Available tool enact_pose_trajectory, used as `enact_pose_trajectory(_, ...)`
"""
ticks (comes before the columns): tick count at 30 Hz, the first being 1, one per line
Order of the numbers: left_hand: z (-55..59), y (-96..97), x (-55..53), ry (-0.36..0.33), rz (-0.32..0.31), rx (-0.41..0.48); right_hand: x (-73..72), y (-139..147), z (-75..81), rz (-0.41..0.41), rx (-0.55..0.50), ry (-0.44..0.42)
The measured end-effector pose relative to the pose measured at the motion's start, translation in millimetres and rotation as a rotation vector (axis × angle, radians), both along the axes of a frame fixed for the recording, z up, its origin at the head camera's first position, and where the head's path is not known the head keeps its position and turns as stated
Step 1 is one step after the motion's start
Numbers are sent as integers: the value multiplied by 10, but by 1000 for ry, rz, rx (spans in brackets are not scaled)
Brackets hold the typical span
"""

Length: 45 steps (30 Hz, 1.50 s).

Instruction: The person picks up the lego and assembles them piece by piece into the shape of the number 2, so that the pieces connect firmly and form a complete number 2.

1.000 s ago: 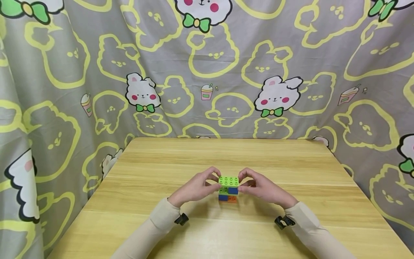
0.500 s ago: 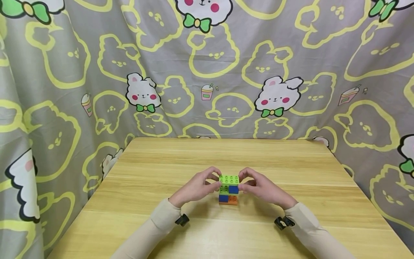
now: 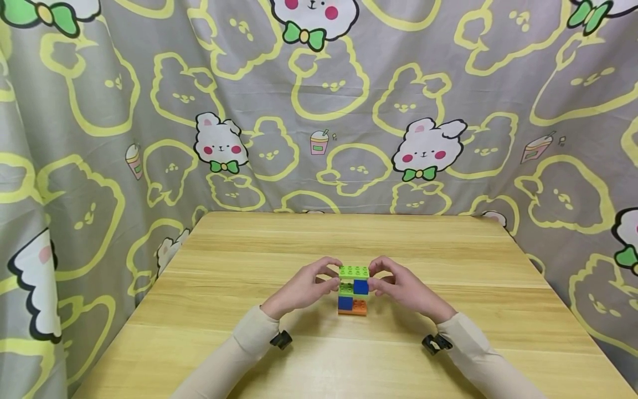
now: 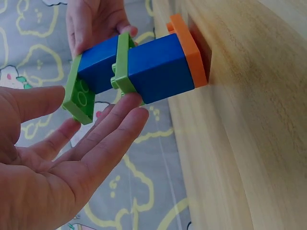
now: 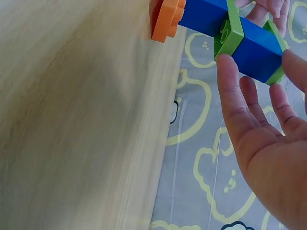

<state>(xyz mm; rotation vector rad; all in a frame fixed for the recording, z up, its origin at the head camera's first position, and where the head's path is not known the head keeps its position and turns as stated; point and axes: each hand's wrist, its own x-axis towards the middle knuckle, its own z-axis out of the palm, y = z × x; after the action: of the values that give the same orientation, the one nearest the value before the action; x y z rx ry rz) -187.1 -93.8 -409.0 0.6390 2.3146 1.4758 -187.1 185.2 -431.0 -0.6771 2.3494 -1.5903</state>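
Observation:
A stack of toy building bricks stands between the hands in the head view. Its base is an orange plate (image 3: 360,311), with a lower blue brick (image 3: 345,303) on its left half. Above that come a middle green plate (image 4: 123,64), an upper blue brick (image 3: 361,286) on the right, and a top green plate (image 3: 354,272). My left hand (image 3: 305,287) holds the stack's left side, thumb at the top plate and fingertips by both green plates. From the right, my right hand (image 3: 406,286) grips it, thumb by the top plate, a finger under the middle plate's overhang.
The wooden table (image 3: 239,238) lies under both arms. Behind and beside it hangs a grey curtain (image 3: 279,205) with yellow outlines and white rabbit prints. Black devices (image 3: 281,339) are strapped at both wrists.
The stack has tipped so its top leans away and its front faces show more. Its orange base sits slightly lower in the head view, and both hands stay at its sides.

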Motion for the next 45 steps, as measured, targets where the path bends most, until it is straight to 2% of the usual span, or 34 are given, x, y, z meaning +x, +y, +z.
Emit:
enact_pose_trajectory(19, -66, -9, -41, -24, 7, -34, -19, 8, -28, -49, 11, 7)
enact_pose_trajectory(37, -133, -15, -82, 19, -15, -92, -28, -2, -82, -36, 14, -31)
enact_pose_trajectory(45, -149, -7, -84, 12, -7, -103, -18, -23, -95, -38, 41, -37)
